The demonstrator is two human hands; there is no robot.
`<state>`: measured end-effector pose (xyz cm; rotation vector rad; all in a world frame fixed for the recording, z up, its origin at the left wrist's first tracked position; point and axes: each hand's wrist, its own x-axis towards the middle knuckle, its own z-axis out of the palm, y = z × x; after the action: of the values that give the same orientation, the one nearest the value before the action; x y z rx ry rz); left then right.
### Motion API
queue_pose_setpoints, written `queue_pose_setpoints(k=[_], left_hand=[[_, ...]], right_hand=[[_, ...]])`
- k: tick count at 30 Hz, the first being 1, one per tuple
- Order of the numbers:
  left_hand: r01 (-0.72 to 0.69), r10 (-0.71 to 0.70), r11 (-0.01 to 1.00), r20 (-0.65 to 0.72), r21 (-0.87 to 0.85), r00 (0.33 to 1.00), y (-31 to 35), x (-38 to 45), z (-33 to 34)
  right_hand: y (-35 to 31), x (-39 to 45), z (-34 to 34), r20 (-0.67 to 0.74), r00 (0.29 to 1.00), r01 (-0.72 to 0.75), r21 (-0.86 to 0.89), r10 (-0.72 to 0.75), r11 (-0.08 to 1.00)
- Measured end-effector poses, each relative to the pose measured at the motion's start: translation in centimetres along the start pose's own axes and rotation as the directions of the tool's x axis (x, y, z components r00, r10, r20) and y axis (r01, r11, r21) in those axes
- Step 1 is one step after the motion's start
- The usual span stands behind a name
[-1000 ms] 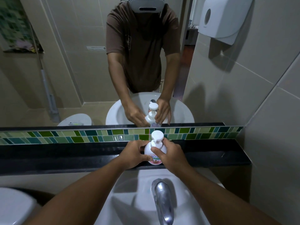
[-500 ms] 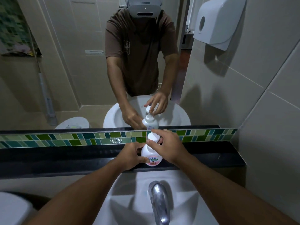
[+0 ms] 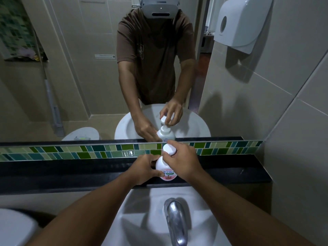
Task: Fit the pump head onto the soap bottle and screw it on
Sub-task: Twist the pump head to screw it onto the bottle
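Note:
A white soap bottle [image 3: 166,172] with a pink and green label stands upright on the black ledge [image 3: 71,172] below the mirror. My left hand [image 3: 144,168] grips the bottle's body from the left. The white pump head [image 3: 169,149] sits on top of the bottle, and the fingers of my right hand [image 3: 182,161] are wrapped around it from the right. The bottle's neck is hidden behind my fingers. The mirror shows both hands and the bottle from the far side.
A white basin [image 3: 142,210] with a chrome tap [image 3: 175,221] lies just below the ledge. A green tile strip [image 3: 79,151] runs behind the ledge. A white paper dispenser [image 3: 239,22] hangs on the right wall. A second basin's edge [image 3: 14,228] shows at the bottom left.
My right hand has moved up from the bottle's shoulder to the pump head and closed around it. My left hand has kept its hold on the bottle.

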<state>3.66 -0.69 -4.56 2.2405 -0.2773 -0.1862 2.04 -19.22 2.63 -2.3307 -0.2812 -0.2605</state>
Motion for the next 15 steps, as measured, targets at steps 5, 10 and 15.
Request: queue_pose_setpoints(k=[5, 10, 15], left_hand=[[0.007, -0.007, 1.0, 0.011, -0.002, 1.0, -0.2, 0.2, 0.0], [0.008, -0.008, 1.0, 0.029, -0.012, 1.0, -0.3, 0.3, 0.0], [0.015, -0.014, 1.0, 0.032, -0.015, 0.999, -0.2, 0.3, 0.0]], right_hand=[[-0.2, 0.2, 0.0, 0.03, 1.0, -0.004, -0.061, 0.006, 0.998], [-0.3, 0.3, -0.8, 0.1, 0.995, 0.011, -0.042, -0.007, 0.999], [-0.2, 0.6, -1.5, 0.156, 0.987, 0.028, -0.012, -0.026, 1.0]])
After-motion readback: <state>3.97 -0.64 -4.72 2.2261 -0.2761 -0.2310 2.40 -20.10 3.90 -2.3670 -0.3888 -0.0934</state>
